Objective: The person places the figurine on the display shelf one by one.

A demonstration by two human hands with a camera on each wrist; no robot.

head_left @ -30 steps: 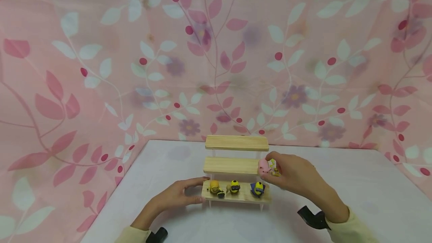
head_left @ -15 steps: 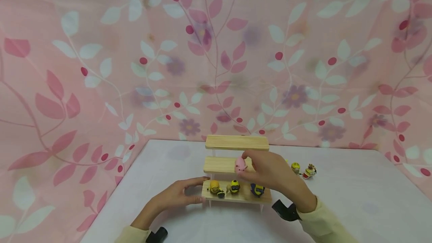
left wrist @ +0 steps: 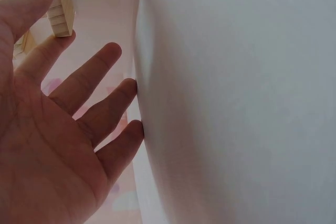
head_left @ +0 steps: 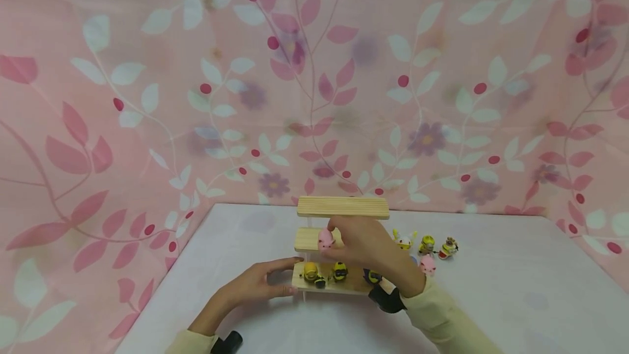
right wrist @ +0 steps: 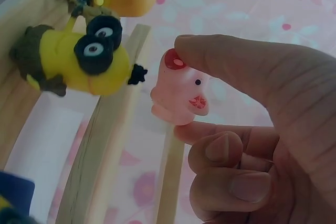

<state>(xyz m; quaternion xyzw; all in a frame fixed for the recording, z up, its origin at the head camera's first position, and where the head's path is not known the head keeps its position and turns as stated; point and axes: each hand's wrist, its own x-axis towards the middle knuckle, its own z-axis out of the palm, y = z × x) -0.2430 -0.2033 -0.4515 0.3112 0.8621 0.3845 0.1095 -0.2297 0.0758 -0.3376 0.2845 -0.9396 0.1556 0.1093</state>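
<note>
A small pink pig figurine (head_left: 325, 240) is pinched between the thumb and index finger of my right hand (head_left: 361, 242). It is at the left part of the middle shelf (head_left: 306, 239) of a three-tier wooden display stand (head_left: 344, 207); I cannot tell whether it touches the shelf. The right wrist view shows the pig (right wrist: 178, 90) close up, other fingers curled. My left hand (head_left: 255, 283) holds the left end of the bottom shelf (left wrist: 62, 17) between thumb and index finger, other fingers spread. On that shelf stand several yellow minion figurines (head_left: 340, 271), one partly hidden by my right wrist.
Right of the stand, on the white-covered table (head_left: 491, 299), are a second pink pig figurine (head_left: 427, 264), a white-and-yellow figurine (head_left: 403, 239), a yellow figurine (head_left: 427, 244) and a red-and-brown figurine (head_left: 449, 248). A pink floral cloth (head_left: 314, 97) hangs behind.
My right hand has carried the pig figurine leftward from the stand's right side to the left part of the middle shelf, uncovering the figurines at the right. My left hand stays put.
</note>
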